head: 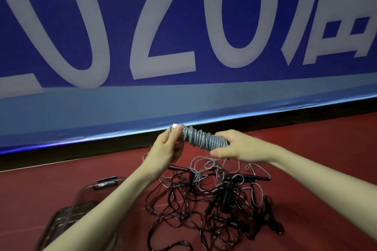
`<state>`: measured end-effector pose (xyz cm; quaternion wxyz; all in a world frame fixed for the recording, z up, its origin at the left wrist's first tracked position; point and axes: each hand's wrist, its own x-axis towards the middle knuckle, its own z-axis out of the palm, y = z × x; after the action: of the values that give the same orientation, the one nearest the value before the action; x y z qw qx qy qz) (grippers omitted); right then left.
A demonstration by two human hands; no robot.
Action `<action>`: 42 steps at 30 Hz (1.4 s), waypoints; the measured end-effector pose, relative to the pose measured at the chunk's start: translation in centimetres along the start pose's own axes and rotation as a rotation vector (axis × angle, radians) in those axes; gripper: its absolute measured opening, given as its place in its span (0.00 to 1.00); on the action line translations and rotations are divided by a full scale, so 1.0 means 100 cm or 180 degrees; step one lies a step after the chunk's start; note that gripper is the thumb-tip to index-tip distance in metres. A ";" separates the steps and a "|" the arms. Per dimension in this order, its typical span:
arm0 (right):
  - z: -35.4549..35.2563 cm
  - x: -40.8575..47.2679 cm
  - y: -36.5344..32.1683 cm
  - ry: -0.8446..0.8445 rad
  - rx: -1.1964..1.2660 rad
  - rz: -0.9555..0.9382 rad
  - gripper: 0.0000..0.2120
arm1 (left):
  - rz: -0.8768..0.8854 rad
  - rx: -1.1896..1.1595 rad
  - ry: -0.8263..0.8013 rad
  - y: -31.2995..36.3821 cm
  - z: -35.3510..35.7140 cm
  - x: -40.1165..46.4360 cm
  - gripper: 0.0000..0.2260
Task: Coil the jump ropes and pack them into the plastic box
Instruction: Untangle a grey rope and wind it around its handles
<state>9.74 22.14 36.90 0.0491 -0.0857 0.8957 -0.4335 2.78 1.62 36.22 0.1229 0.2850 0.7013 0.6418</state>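
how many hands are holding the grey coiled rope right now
2: the left hand pinches the coiled grey jump rope at its white-tipped end, and the right hand grips its other end.

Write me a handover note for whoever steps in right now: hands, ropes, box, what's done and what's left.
Left hand: pinches the white-tipped end of the grey rope, held up above the floor.
Right hand: fingers curled round the rope's other end.
Grey rope: wound into a tight bundle between the hands, not yet packed.
Box: clear plastic, on the red floor at lower left, under the left forearm; contents hard to make out.
Pile: black and grey ropes with black handles, tangled on the floor below the hands.
Done: one rope coiled.
Left: put it in the box, then untangle, coil and pack the pile.
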 end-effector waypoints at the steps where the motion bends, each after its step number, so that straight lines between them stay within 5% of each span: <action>1: 0.002 -0.001 -0.001 0.0234 -0.0209 -0.0076 0.13 | -0.0064 -0.0031 -0.0029 -0.001 0.001 0.000 0.15; 14: 0.022 -0.004 -0.005 0.1371 -0.2840 -0.0079 0.19 | -0.0776 0.0150 -0.0226 0.004 0.002 0.012 0.22; 22: 0.013 0.011 0.018 0.2339 -0.4090 -0.0854 0.39 | -0.0798 -0.0434 -0.0176 0.011 0.005 0.006 0.18; 26: 0.020 0.011 0.022 0.2250 -0.3838 -0.0765 0.37 | -0.0689 -0.0220 0.0162 0.005 0.005 0.007 0.17; 30: 0.024 0.003 0.010 0.1428 -0.2242 -0.0393 0.34 | -0.0327 0.0064 -0.0080 0.002 0.006 0.005 0.13; 35: 0.031 0.001 0.007 0.0963 -0.1835 -0.0655 0.46 | 0.0032 0.0765 -0.0308 0.000 0.011 0.004 0.10; 42: 0.042 0.003 0.013 0.1332 -0.0961 -0.0776 0.41 | 0.0390 0.1808 0.0010 0.007 0.011 0.006 0.17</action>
<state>9.95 19.61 33.29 -0.2026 -0.1078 0.9239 -0.3062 3.06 2.83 36.89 -0.0018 0.3488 0.8345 0.4265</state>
